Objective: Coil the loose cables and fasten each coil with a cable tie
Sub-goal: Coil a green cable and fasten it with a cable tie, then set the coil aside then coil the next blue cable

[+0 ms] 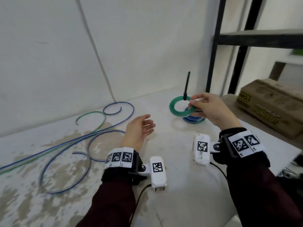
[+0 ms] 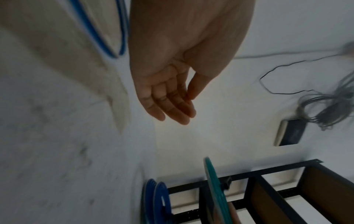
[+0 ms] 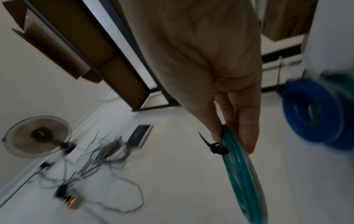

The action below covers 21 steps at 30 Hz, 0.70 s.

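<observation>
My right hand pinches a green cable coil at its right side and holds it above the table. A black cable tie is fastened round the coil, its tail pointing up. In the right wrist view the fingers grip the green coil beside the tie's head. Blue coils lie stacked on the table just under the held coil. My left hand hovers palm-up with straight fingers, holding nothing. Loose blue and green cables sprawl over the table's left half.
The white table has worn beige patches at the left. A black metal shelf frame stands at the back right, with a cardboard box beside it. The wall runs close behind the table.
</observation>
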Tool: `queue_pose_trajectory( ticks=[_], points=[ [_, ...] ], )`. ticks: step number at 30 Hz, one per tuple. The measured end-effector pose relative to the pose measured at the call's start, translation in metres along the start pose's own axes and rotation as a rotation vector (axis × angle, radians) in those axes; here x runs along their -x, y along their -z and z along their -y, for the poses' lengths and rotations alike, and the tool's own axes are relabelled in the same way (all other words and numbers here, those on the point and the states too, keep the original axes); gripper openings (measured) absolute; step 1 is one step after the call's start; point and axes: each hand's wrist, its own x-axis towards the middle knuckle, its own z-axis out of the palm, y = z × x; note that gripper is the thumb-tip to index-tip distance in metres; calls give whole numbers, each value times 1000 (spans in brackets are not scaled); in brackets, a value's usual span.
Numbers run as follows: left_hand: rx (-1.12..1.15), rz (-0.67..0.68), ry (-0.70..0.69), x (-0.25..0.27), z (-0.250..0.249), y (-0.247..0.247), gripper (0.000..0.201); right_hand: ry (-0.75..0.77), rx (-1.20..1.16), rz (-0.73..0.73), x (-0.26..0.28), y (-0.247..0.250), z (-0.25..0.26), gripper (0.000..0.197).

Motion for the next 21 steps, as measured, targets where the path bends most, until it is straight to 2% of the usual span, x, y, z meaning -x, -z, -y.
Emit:
queue_pose_trajectory(
  ticks=[5,8,16,21],
  points=[
    [59,31,174,-10,27,-16,20,-128,69,-153,2,69,-34,15],
    [65,27,216,-14,32,-16,20,-201,106,-217,5,91,-46,15],
    [209,-9,220,-21,39,0,19,-334,242,-260,-5,88,-63,18],
    [174,16,171,-18,42,-1,18,-369,366,-290,-9,83,-67,12]
  ],
)
